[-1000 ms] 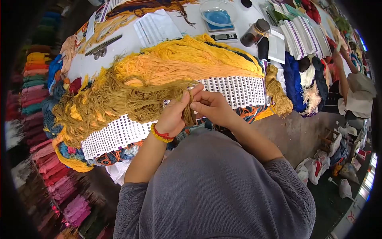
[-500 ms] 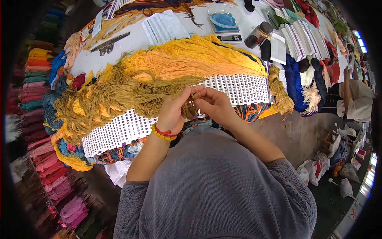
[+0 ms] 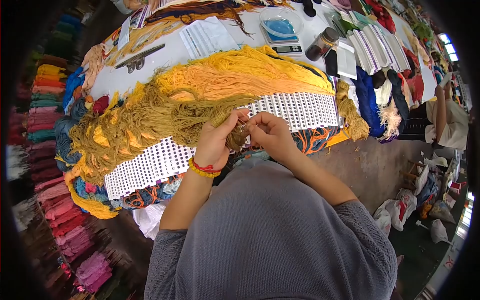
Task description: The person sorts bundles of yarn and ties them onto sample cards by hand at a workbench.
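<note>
My left hand (image 3: pixel 218 136), with a yellow and red bracelet at its wrist, is closed around a bundle of olive-brown yarn (image 3: pixel 192 117). Close beside it, my right hand (image 3: pixel 270 134) pinches at the end of that bundle, thumb against forefinger; the strand between the fingertips is too small to make out clearly. The olive yarn spreads left over a white card strip with rows of dark holes (image 3: pixel 300 110). Behind it lie peach-orange yarn (image 3: pixel 235 81) and bright yellow yarn (image 3: pixel 240 60).
On the white table stand a scale with a clear dish (image 3: pixel 281 30), a dark jar (image 3: pixel 321 44), a metal clip (image 3: pixel 136 62) and a printed sheet (image 3: pixel 207 36). Blue yarn (image 3: pixel 366 100) hangs at right. Another person (image 3: pixel 445 120) stands far right. Coloured skeins (image 3: pixel 47 115) line the left.
My right hand's fingers have curled in more tightly by the yarn end. My left hand keeps its hold on the bundle, and the view has shifted slightly.
</note>
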`<state>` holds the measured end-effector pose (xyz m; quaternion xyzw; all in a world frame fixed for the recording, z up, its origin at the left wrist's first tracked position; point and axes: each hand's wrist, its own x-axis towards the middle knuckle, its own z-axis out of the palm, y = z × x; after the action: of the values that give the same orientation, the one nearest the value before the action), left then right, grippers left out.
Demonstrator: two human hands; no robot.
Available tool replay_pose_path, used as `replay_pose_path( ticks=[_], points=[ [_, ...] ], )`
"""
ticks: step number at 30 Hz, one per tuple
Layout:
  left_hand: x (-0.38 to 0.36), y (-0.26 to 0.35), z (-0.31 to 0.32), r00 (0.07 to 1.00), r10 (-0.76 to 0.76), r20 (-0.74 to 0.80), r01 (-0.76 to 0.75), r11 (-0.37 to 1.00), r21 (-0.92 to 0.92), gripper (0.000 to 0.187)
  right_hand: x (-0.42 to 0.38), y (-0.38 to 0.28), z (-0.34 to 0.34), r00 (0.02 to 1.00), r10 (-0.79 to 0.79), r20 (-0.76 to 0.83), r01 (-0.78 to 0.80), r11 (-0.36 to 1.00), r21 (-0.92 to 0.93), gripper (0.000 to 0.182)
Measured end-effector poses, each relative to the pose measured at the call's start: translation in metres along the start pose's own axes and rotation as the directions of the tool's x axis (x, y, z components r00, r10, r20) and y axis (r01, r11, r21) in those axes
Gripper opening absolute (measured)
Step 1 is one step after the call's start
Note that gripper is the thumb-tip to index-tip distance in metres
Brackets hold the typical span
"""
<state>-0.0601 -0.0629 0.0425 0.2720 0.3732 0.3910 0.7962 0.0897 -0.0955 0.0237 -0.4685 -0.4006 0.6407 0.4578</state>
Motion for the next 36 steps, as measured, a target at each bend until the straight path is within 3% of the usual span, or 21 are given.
replay_pose_path(
  ticks=[5, 7, 11, 14, 16, 19, 21, 26, 28, 29, 30, 31, 33, 35, 36],
  points=[
    [-0.005, 0.003, 0.002, 1.0, -0.006, 0.013, 0.006, 0.999, -0.042, 0.025, -0.004, 0.0, 0.007, 1.0, -0.01, -0.01, 0.011, 0.998, 0.067, 0.005],
    [-0.006, 0.003, 0.0, 0.999, -0.016, 0.036, 0.018, 0.998, -0.058, 0.026, -0.005, -0.002, 0.009, 0.997, 0.059, -0.051, -0.05, 0.983, 0.179, 0.006],
    [-0.007, 0.005, 0.0, 0.996, -0.025, 0.089, 0.033, 0.995, -0.091, 0.029, -0.006, -0.002, 0.007, 0.992, 0.127, -0.026, -0.118, 0.969, 0.216, 0.007],
    [-0.008, 0.006, 0.0, 0.993, -0.037, 0.111, 0.047, 0.995, -0.086, 0.029, -0.006, 0.002, 0.011, 0.997, 0.065, -0.031, -0.061, 0.99, 0.13, 0.007],
    [-0.009, 0.005, -0.001, 0.99, -0.036, 0.137, 0.045, 0.997, -0.062, 0.032, -0.005, 0.005, 0.014, 1.0, 0.01, -0.027, -0.01, 1.0, -0.02, 0.007],
    [-0.01, 0.005, -0.001, 0.992, -0.023, 0.123, 0.026, 0.999, -0.023, 0.031, -0.005, 0.008, 0.013, 0.999, 0.015, -0.042, -0.016, 0.999, -0.031, 0.006],
    [-0.011, 0.006, 0.002, 1.0, -0.03, 0.002, 0.03, 0.999, -0.042, 0.026, -0.005, 0.009, 0.012, 0.999, 0.008, -0.046, -0.01, 0.999, -0.044, 0.006],
    [-0.008, 0.0, -0.005, 0.999, 0.037, 0.002, -0.037, 0.999, 0.014, 0.025, -0.006, 0.014, 0.012, 0.993, -0.082, -0.085, 0.075, 0.994, -0.083, 0.01],
    [-0.008, 0.0, -0.006, 0.999, 0.035, -0.013, -0.034, 0.999, 0.028, 0.025, -0.01, 0.004, 0.013, 0.995, 0.085, -0.055, -0.085, 0.996, 0.012, 0.011],
    [-0.007, -0.001, -0.01, 1.0, 0.019, 0.017, -0.019, 0.999, 0.025, 0.027, -0.01, 0.004, 0.011, 0.995, 0.085, -0.055, -0.084, 0.996, 0.013, 0.011],
    [-0.007, -0.001, -0.012, 0.999, 0.003, 0.046, -0.005, 1.0, 0.022, 0.03, -0.009, 0.003, 0.008, 0.987, 0.14, 0.082, -0.159, 0.93, 0.332, 0.015],
    [-0.008, 0.0, -0.013, 0.999, 0.004, 0.046, -0.005, 1.0, 0.023, 0.03, -0.009, 0.002, 0.005, 0.963, 0.145, 0.228, -0.256, 0.757, 0.601, 0.02],
    [-0.008, 0.002, -0.015, 0.984, -0.037, 0.176, 0.048, 0.997, -0.062, 0.039, -0.01, -0.006, 0.004, 0.953, 0.093, 0.289, -0.272, 0.683, 0.677, 0.02],
    [-0.008, 0.001, -0.012, 0.984, -0.046, 0.172, 0.06, 0.995, -0.075, 0.043, -0.012, -0.014, 0.003, 0.921, -0.028, 0.389, -0.32, 0.513, 0.796, 0.02],
    [-0.008, 0.001, -0.009, 0.984, -0.055, 0.169, 0.071, 0.994, -0.087, 0.047, -0.011, -0.013, 0.002, 0.921, -0.03, 0.387, -0.319, 0.513, 0.797, 0.02]
  ],
)
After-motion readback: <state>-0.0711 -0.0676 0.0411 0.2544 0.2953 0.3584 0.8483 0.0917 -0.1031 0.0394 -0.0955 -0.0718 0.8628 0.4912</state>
